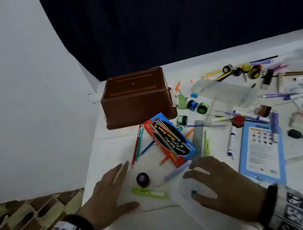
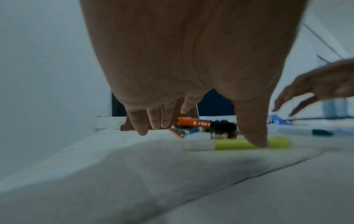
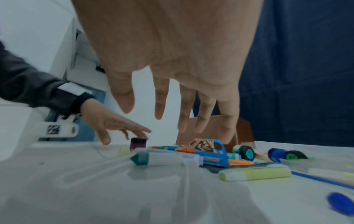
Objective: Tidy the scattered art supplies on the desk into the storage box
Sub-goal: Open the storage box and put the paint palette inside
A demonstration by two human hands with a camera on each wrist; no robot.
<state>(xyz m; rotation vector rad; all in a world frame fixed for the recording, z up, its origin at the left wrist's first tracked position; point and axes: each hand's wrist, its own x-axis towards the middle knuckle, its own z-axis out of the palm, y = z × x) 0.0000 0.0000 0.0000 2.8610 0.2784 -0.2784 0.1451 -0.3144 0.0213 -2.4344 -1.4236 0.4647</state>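
Note:
The brown storage box (image 1: 135, 97) stands open at the back left of the desk. My left hand (image 1: 117, 189) is spread flat and low over the desk, holding nothing. Its thumb (image 2: 254, 133) comes down at a green highlighter (image 1: 149, 193) (image 2: 239, 144). A purple paint jar (image 1: 143, 179) (image 3: 138, 144) stands just right of its fingers. My right hand (image 1: 208, 181) (image 3: 161, 103) hovers with straight, spread fingers over a clear plastic lid (image 1: 182, 196) (image 3: 86, 181). A teal-capped marker (image 3: 141, 158) lies at the lid's far edge. A red and blue pencil box (image 1: 170, 139) lies between my hands and the storage box.
Pens, markers, a ruler (image 1: 198, 137), small paint jars (image 1: 192, 105) and a blue card (image 1: 261, 150) cover the desk's middle and right. A clear container (image 1: 224, 90) lies behind them. A white wall stands left, a dark curtain behind. The desk's left edge runs beside my left wrist.

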